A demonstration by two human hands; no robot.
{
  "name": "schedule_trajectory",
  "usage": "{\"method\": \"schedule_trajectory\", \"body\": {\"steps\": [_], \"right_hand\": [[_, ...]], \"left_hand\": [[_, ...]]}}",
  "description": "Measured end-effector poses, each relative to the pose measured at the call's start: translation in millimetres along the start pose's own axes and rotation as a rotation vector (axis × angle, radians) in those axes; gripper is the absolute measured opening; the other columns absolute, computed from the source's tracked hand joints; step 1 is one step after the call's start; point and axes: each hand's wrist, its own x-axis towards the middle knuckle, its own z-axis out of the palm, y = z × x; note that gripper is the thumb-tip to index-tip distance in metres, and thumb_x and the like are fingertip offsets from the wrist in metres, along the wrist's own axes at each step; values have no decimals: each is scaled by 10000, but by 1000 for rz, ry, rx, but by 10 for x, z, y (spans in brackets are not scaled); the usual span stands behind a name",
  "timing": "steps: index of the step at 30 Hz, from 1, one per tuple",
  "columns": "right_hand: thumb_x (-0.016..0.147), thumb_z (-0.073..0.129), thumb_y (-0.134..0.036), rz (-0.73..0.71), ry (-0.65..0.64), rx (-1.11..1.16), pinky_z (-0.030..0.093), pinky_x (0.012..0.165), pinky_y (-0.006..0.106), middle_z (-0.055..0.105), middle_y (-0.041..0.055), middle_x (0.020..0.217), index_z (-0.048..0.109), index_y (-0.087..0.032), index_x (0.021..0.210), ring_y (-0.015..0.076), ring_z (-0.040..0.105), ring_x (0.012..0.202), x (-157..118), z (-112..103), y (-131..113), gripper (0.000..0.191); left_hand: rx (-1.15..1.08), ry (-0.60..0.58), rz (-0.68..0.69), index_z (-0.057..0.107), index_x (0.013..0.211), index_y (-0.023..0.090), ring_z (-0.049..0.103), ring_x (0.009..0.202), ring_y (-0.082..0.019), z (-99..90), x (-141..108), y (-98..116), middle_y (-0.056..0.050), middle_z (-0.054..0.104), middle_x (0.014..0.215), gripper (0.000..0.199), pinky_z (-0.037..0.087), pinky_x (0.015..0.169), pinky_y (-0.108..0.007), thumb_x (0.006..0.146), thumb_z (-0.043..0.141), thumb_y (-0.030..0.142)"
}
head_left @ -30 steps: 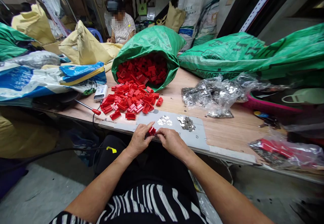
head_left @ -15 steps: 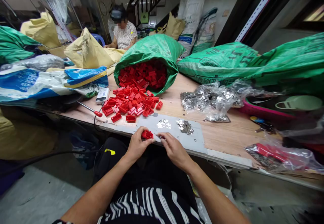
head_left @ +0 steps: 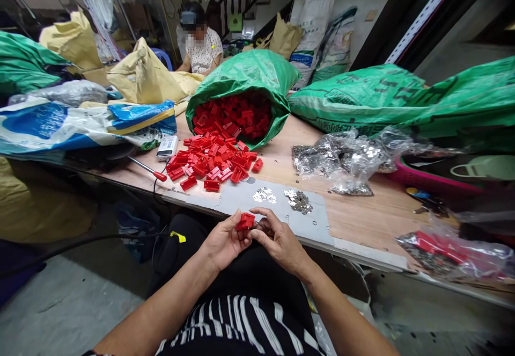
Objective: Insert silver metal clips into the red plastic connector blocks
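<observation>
My left hand (head_left: 226,244) grips a small red plastic part (head_left: 245,222) between thumb and fingers, just off the table's front edge. My right hand (head_left: 279,240) is closed at the right side of that part, thumb and fingertips pinched near it; whatever sits between them is too small to make out. Beyond the hands, a grey mat (head_left: 277,219) bears a few shiny flat metal pieces (head_left: 264,195) and a darker heap of small metal pieces (head_left: 298,202). Similar red parts (head_left: 213,157) lie piled to the left, spilling from a green sack (head_left: 245,68).
Clear bags of metal pieces (head_left: 341,157) lie right of centre, with a pink basket (head_left: 434,179) farther right. A red-tipped rod (head_left: 159,175) and a white device (head_left: 167,147) are at left. Another person (head_left: 201,50) sits behind the sacks.
Both hands have come closer together, and the left has turned palm-up with the red part. The right fingers now meet the part's right side. The view has shifted slightly.
</observation>
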Motion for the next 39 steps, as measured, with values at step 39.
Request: {"method": "schedule_trajectory", "body": {"steps": [39], "right_hand": [[884,521,-253,233,71,-916,366,649,262,639,39,1003,643,-240,950,181,606,833,716,-583,404,140]], "left_hand": [[875,139,601,637,924,192,653,773,-181,-252,21,-154,-29,710,842,331,501,734,-269,644,787,289]]}}
